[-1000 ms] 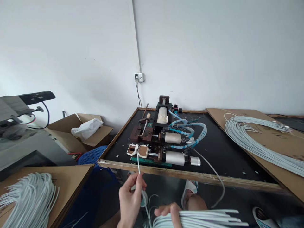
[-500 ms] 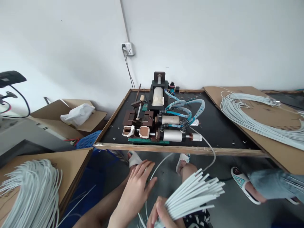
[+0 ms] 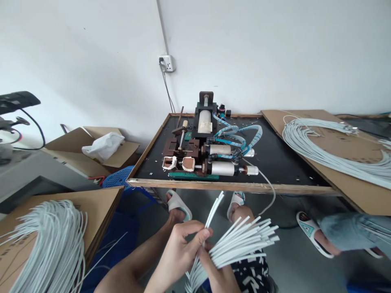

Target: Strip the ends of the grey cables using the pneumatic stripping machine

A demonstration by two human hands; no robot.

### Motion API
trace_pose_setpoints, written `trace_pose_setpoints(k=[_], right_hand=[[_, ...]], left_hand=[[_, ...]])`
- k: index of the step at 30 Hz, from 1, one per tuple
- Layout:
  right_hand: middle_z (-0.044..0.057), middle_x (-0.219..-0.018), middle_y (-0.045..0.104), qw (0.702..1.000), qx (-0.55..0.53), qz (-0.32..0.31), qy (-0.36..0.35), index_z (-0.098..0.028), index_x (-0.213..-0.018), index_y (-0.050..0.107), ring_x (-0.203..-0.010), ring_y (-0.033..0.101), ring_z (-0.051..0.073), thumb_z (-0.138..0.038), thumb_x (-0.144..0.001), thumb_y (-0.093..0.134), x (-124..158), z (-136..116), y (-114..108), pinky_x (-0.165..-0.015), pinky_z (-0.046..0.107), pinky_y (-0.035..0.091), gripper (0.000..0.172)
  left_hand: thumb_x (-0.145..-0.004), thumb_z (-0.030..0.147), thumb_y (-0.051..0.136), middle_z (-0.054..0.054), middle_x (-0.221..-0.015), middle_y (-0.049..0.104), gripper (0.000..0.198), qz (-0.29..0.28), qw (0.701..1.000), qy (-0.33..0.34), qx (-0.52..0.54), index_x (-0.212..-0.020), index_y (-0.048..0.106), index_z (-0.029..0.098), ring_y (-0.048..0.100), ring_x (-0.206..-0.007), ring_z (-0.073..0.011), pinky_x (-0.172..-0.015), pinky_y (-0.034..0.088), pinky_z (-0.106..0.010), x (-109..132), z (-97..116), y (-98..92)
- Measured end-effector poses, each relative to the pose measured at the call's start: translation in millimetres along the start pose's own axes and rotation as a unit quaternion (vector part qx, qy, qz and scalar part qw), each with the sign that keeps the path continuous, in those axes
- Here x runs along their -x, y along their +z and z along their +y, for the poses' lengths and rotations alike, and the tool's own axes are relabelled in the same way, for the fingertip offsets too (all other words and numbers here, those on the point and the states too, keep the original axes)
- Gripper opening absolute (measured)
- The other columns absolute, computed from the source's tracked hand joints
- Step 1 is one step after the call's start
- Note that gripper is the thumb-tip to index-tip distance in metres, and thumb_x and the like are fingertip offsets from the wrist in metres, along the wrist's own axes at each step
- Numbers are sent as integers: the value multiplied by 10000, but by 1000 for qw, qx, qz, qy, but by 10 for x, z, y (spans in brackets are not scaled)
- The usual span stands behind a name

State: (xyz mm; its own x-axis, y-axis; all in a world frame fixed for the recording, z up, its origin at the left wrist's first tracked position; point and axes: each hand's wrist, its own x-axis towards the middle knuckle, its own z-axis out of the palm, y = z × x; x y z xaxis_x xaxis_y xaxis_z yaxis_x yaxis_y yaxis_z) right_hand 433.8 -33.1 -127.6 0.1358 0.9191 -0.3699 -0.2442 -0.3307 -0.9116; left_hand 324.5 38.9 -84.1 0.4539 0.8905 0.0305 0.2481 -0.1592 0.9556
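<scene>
A thick bundle of white cables [image 3: 244, 242] fans out to the right over my lap, and my right hand [image 3: 214, 270] is closed around it. My left hand [image 3: 183, 248] pinches a few white cables [image 3: 214, 208] between thumb and fingers. Their ends point up, apart from the rest of the bundle. The two hands meet at the bundle's left side, and my right fingers are partly hidden. Beyond them, on the table, stands a machine with air cylinders [image 3: 222, 168] and two pale-edged jaw blocks [image 3: 188, 164]; neither hand touches it.
The black table [image 3: 275, 167] has a wooden front edge. Coiled white cables [image 3: 324, 150] lie on cardboard at right. More white cables [image 3: 51, 240] rest on cardboard at left, near an opened carton [image 3: 67, 142]. Another person's leg [image 3: 348, 234] is at right.
My left hand has gone from open and spread to pinching a few cables beside the bundle. The bundle has shifted slightly left in view. My right hand keeps hold of it.
</scene>
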Motion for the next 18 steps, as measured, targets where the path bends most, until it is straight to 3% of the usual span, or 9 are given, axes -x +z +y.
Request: trace_pose_setpoints(k=[3,6,8,11,14,18], right_hand=[[59,-957,817,1000,-14,-5,-27,-237,-940,808,-958,739,258,-776,-742,640,1,4,-24,-861,286,567,599],[31,-1035,809,996,-16,80,-33,-280,-897,817,-1068,720,257,-724,-718,713,-13,69,-45,-937,266,547,490],[27,-957,815,993,-44,106,-39,-287,-801,816,-1018,732,249,-686,-710,750,-34,120,-49,-918,252,552,415],[43,-804,804,991,-104,73,-41,-250,-836,816,-801,753,237,-673,-746,726,-78,169,-37,-784,275,601,442],[69,-863,817,987,-149,52,-32,-208,-977,810,-790,770,261,-658,-758,724,-119,189,-22,-699,310,627,508],[59,-796,820,986,-143,68,-59,-225,-810,831,-775,779,244,-536,-764,788,-166,222,-28,-691,263,611,318]], left_hand=[[-961,471,604,-51,-667,683,403,22,1000,0,2,-765,771,162,602,-665,-193,-633,466,-263,-20,-8,40],[-974,434,595,-67,-732,720,378,-26,1000,13,-10,-789,776,159,626,-709,-194,-689,475,-258,-22,-19,78],[-998,431,551,-78,-761,724,411,-51,999,4,0,-793,768,149,635,-729,-193,-682,475,-248,-1,-59,93],[-991,500,527,-90,-777,702,466,-31,996,-71,40,-790,728,131,634,-705,-193,-583,471,-228,47,-155,98],[-965,567,530,-92,-809,691,480,-2,987,-132,89,-856,699,131,644,-673,-196,-523,473,-223,69,-223,91],[-984,471,553,-108,-871,722,410,-16,998,-36,55,-862,759,138,659,-801,-215,-699,509,-258,29,-182,81]])
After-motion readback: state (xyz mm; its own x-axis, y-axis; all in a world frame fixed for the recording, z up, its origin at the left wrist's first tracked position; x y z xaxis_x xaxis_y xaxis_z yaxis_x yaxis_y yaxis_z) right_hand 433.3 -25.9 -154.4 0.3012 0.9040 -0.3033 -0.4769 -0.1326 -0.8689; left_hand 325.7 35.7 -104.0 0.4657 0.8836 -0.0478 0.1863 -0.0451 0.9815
